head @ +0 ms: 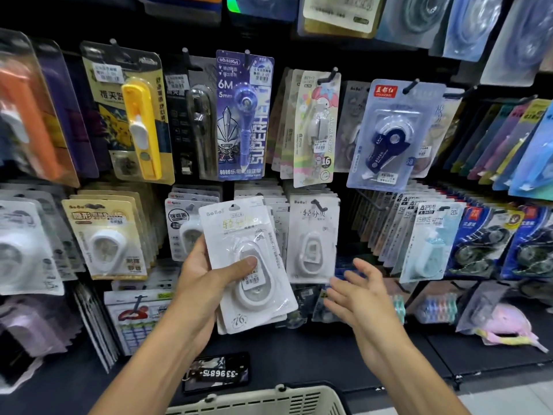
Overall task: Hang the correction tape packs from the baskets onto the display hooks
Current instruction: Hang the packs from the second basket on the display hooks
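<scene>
Left hand [206, 283] grips a small stack of white correction tape packs [248, 265], thumb pressed across the front blister, fingers curled behind the cards; stack is tilted, top leaning left, held in front of the display and not on any hook. Right hand [363, 298] is open, fingers spread and loosely bent, palm facing left toward the stack, holding nothing and touching nothing; it sits just right of the held packs, below a matching white pack on its hook [312, 238]. That hung pack is just right of the held stack, with more white packs layered behind both. Around them the black peg wall carries other carded stationery: a cream-yellow pack [109, 238] to the left, a purple superhero pack [242, 115] above, a dark blue dispenser in a clear blister [392, 136] upper right, pale blue packs [431, 238] to the right. Bottom edge of view: rim of a beige slotted basket [260, 399], directly below the hands; contents not visible. Dark tag with numbers [217, 372] lies on the black shelf just above the basket.
</scene>
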